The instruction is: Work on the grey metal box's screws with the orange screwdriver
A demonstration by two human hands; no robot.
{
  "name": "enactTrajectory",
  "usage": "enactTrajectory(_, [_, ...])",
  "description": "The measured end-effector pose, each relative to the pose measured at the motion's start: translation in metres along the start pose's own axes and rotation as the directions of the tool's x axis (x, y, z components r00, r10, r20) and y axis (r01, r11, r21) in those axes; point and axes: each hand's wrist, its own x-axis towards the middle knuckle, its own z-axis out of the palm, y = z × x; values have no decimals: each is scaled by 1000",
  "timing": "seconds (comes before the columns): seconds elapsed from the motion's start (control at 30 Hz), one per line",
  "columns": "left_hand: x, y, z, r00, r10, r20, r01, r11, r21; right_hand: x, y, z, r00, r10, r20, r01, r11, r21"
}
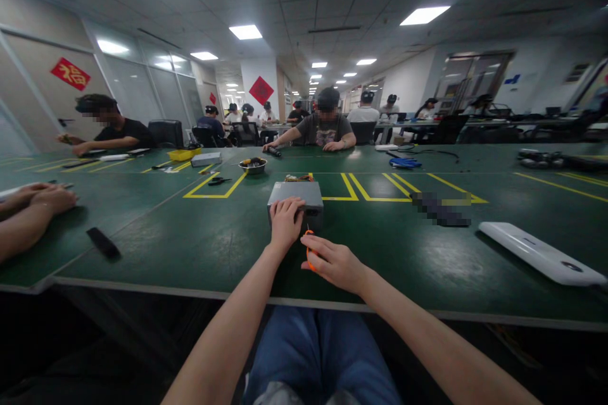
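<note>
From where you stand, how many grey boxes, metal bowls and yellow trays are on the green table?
Grey boxes: 2
Metal bowls: 1
Yellow trays: 1
Total: 4

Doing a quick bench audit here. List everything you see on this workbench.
green bench top: one, dark green, under everything, with yellow tape outlines
grey metal box: one, grey, centre front
orange loop: one, orange, at the right hand's fingers
steel bowl: one, silver, beyond the box
scissors: one pair, black, left of the bowl
yellow bin: one, yellow, far left
white panel: one, white, front right
black handset: one, black, front left
co-worker's forearms: two, left edge
left hand: one, flat on the box
right hand: one, touching the loop
</note>
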Motion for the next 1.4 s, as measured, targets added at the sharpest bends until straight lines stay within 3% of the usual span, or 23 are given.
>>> enactTrajectory(0.23, [1, -1, 0, 1000, 2, 0, -2, 1000, -5, 2, -3, -4, 995, -22, 98, 19, 999, 35])
enactTrajectory(0.47, [0, -1, 0, 999, 19, -26, -20, 1000, -17, 2, -3, -1, 999, -8, -34, 9, 999, 30])
enactTrajectory(0.7, [0, -2, 1, 1000, 10, -18, -10, 1000, -7, 2, -4, -4, 998, -11, 68, 9, 1000, 29])
enactTrajectory(1.0, [0, 0, -1, 1000, 16, -15, -16, 1000, -14, 1, -3, 0, 1000, 17, -16, -17, 1000, 4])
enactTrajectory(1.2, [0, -1, 1, 1000, 6, -3, -6, 1000, -2, 4, -4, -7, 996, -8, 90, 4, 999, 51])
enactTrajectory(1.4, [0, 0, 0, 1000, -2, 6, 1, 1000, 17, 3, -3, -4, 1000, 6, -10, -6, 1000, 13])
